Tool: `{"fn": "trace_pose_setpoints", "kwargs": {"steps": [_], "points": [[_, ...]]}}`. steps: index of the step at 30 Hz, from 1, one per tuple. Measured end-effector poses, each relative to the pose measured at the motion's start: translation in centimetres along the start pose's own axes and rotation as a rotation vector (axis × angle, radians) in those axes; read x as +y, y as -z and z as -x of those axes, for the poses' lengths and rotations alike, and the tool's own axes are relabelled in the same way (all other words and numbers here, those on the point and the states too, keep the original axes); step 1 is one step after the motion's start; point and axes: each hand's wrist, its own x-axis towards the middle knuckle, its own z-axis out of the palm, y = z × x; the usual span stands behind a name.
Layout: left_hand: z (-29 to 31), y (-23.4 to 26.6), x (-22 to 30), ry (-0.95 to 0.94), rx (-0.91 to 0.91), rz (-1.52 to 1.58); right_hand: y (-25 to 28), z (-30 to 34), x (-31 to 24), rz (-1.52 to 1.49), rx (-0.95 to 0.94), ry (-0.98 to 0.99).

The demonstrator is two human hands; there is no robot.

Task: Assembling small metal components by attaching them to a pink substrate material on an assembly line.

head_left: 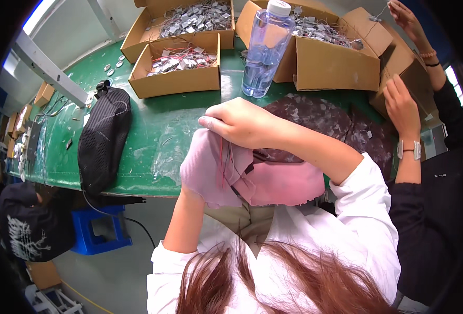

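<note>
My right hand (236,123) is closed in a fist, its thumb against the top of a pink ribbed cloth (289,183). Thin red and dark wires (222,162) run down from under that hand across the cloth. Whatever sits at the wires' upper end is hidden in the fingers. The cloth covers my left hand, so only its wrist (189,201) shows below, and its fingers cannot be seen. Part of the cloth spreads to the right over my lap, at the table's front edge.
On the green table (158,125) lies a black mesh bag (106,136). Behind are a clear water bottle (265,55) and cardboard boxes (181,82) of small wired metal parts. A dark patterned sheet (315,120) lies right. A co-worker's hands (403,107) work beside me. A blue stool (98,230) stands left.
</note>
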Motion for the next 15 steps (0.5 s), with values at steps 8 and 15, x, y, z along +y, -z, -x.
{"fn": "trace_pose_setpoints", "kwargs": {"steps": [8, 15], "points": [[-2.5, 1.0, 3.3, 0.607, -0.056, 0.621, 0.4, -0.5, 0.9, -0.041, -0.178, -0.181], [-2.1, -0.2, 4.2, 0.464, 0.113, 0.591, -0.6, -0.5, 1.7, 0.153, 0.104, -0.027]]}}
